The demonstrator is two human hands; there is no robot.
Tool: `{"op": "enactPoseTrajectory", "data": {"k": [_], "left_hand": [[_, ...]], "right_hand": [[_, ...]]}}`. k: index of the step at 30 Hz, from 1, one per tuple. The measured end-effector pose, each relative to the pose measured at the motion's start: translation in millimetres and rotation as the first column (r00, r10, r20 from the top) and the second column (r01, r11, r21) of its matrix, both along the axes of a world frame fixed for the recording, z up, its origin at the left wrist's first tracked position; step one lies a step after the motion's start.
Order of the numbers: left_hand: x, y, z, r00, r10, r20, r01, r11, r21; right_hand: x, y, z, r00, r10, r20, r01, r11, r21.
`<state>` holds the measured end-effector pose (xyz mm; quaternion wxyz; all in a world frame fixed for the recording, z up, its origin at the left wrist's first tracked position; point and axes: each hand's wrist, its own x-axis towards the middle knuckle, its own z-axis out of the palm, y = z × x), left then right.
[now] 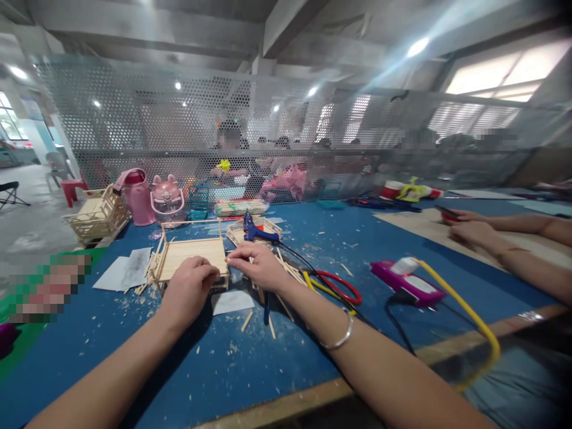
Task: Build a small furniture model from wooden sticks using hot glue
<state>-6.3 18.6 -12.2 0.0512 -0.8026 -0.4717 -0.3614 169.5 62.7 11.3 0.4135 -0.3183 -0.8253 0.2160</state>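
A small model bed or bench [190, 253], built of pale wooden sticks, stands on the blue tabletop with thin posts and rails round a slatted top. At its front edge is my left hand [190, 289], closed, its thumb and fingers pressed together against the frame. My right hand [259, 265] pinches at the model's right front corner; whatever lies between its fingertips is too small to make out. A blue glue gun [259, 232] rests just behind my right hand on a small stick-built tray [235, 235]. Loose wooden sticks [290, 268] lie beside and beneath my right hand.
A finished-looking stick model [100, 214], a pink bottle [139, 199] and a pink-lidded jug [167, 202] stand back left. A purple power strip [406, 283] with a yellow cord [465, 310] lies right. Another person's hands [473, 229] work at far right. Perforated metal panels [179, 131] rise behind.
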Motion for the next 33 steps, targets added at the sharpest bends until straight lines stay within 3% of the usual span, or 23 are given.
{"op": "enactPoseTrajectory", "data": {"k": [33], "left_hand": [[0.6,-2.0,2.9,1.000,0.013,0.005,-0.013,0.999,-0.052]], "right_hand": [[-4.6,-3.0,-1.6,0.994,-0.038,0.098,0.031,0.997,0.069]]}}
